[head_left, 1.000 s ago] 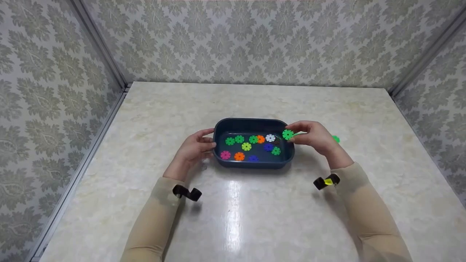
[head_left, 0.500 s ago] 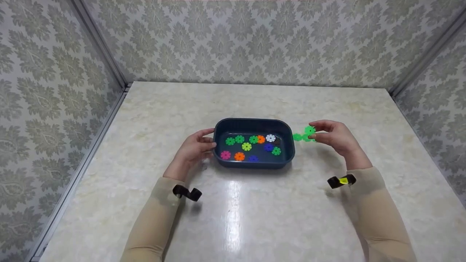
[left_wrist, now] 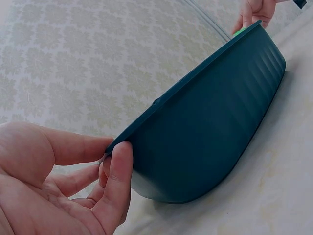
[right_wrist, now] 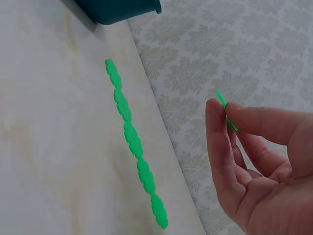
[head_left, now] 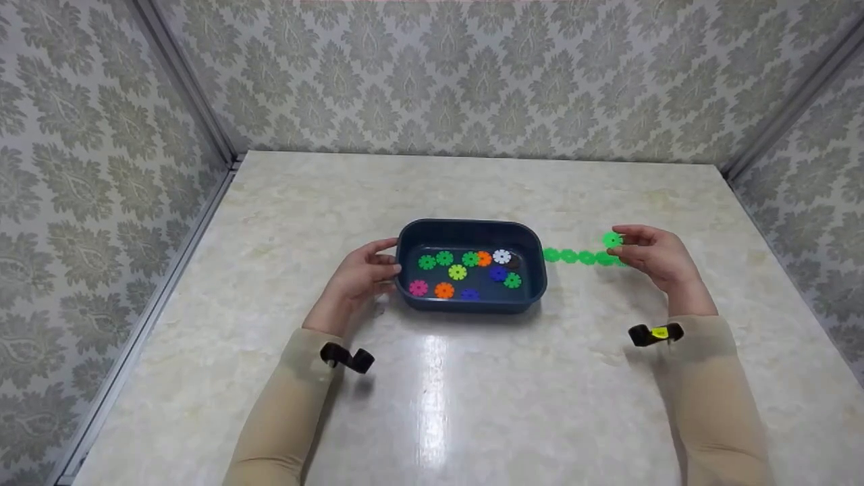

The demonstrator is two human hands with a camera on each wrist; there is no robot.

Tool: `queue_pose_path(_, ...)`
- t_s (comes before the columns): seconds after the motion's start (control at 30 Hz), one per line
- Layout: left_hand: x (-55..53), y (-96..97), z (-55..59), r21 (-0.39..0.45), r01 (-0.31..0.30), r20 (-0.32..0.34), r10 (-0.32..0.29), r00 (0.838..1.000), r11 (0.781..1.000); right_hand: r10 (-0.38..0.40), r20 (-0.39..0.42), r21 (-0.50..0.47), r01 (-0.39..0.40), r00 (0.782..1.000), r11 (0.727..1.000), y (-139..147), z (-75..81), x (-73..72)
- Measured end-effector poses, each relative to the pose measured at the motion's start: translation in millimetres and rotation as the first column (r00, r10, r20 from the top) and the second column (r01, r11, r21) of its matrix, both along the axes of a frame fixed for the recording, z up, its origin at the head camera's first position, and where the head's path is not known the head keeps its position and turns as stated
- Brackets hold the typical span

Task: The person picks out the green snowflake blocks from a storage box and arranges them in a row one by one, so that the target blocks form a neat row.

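Note:
A dark blue plastic tub [head_left: 472,307] holds several flower-shaped discs in green, orange, white, purple, pink, yellow and brown. My left hand [head_left: 364,273] grips its left end; in the left wrist view, thumb and fingers pinch the tub's rim [left_wrist: 156,103]. To the right of the tub, my right hand [head_left: 658,260] pinches a green flower-shaped disc [head_left: 612,239] between thumb and fingers. The right wrist view shows this disc [right_wrist: 221,98] edge-on, raised above the table. Below it, a straight row of green discs [right_wrist: 132,139] lies on the table, leading away from the tub.
The pale marbled table [head_left: 432,391] extends on all sides of the tub. Patterned wall panels [head_left: 445,81] stand behind it and at both sides. Each sleeve carries a black wrist camera, one by the left hand [head_left: 346,358] and one by the right [head_left: 656,335].
My right hand has moved right, from over the tub's right end to above the far part of the green row, carrying the green disc. The left hand and tub have stayed still.

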State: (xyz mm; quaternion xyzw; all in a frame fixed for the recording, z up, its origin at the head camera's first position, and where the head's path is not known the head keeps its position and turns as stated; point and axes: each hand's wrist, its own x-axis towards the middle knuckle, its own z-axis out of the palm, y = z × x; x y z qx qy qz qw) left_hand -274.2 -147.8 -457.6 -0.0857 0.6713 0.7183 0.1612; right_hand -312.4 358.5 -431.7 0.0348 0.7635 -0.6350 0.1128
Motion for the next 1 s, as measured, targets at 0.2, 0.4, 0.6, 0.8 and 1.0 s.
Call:
queue_pose_path(0.2, 0.2, -0.1, 0.4, -0.004, -0.003, 0.006, 0.003, 1.0, 1.0, -0.068, 0.007, -0.004, 0.068, 0.998, 0.998, 19, -8.1, -1.4)
queue_pose_path(0.4, 0.7, 0.0, 1.9, -0.013, -0.006, 0.012, 0.006, 1.0, 1.0, -0.128, 0.032, 0.021, 0.128, 0.991, 0.992, 35, -18.8, -3.7)
queue_pose_path(0.6, -0.8, -0.2, 0.0, -0.007, -0.005, 0.007, 0.005, 1.0, 1.0, -0.183, 0.065, 0.129, 0.174, 0.981, 0.976, 46, -27.4, -6.4)
queue_pose_path(0.8, -0.3, -1.1, -2.5, 0.006, 0.006, -0.015, -0.006, 1.0, 1.0, -0.201, 0.106, 0.186, 0.18, 0.974, 0.966, 50, -30.0, -6.0)
queue_pose_path(1.0, -0.1, -0.9, -3.3, 0.021, 0.001, -0.013, -0.001, 1.0, 1.0, -0.221, 0.121, 0.258, 0.185, 0.968, 0.948, 46, -31.2, -7.0)
